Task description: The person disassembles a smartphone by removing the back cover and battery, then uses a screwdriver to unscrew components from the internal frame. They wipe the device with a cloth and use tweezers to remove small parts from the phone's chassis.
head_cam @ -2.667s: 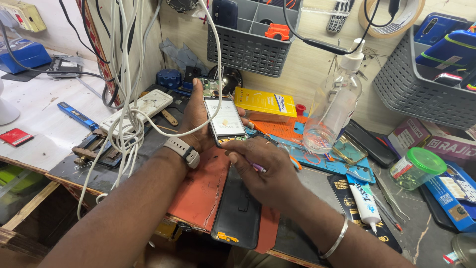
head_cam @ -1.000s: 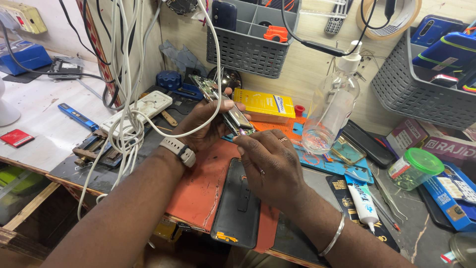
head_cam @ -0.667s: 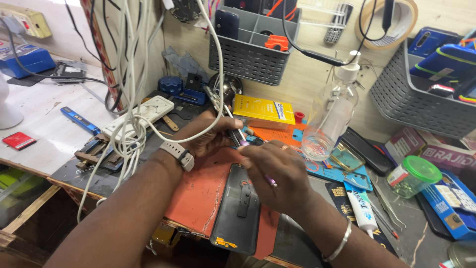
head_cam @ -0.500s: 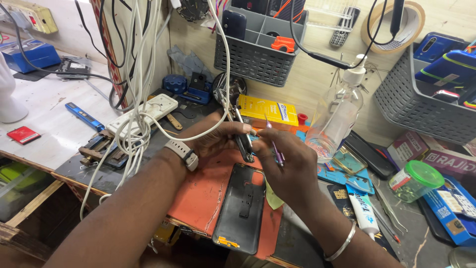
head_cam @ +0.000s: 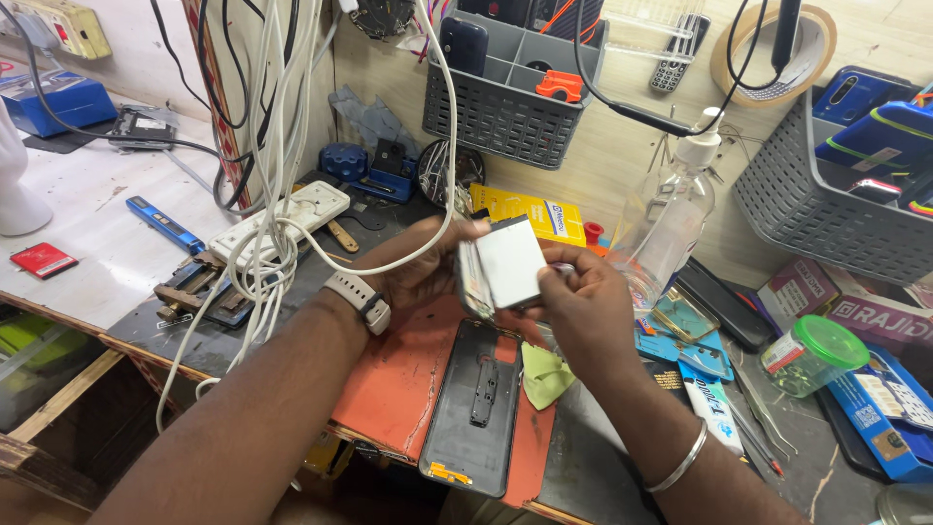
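Note:
My left hand (head_cam: 420,272), with a white watch on its wrist, holds a phone body (head_cam: 472,279) on edge above the bench. A flat white battery (head_cam: 509,262) is pinched in my right hand (head_cam: 573,306) and rests against the phone. Both hands are raised over an orange mat (head_cam: 408,374). On that mat lies a black phone back cover (head_cam: 478,408), inner side up. A small yellow-green cloth (head_cam: 544,374) sits beside the cover, under my right hand.
White cables (head_cam: 277,156) hang at left over a power strip (head_cam: 282,219). A clear spray bottle (head_cam: 671,219), a yellow box (head_cam: 530,212), a green-lidded jar (head_cam: 812,355), a glue tube (head_cam: 709,413) and grey wall baskets (head_cam: 505,107) crowd the bench.
The phone went from flat in my left hand to held on edge. The white battery has come away from it into my right hand. The camera moved closer.

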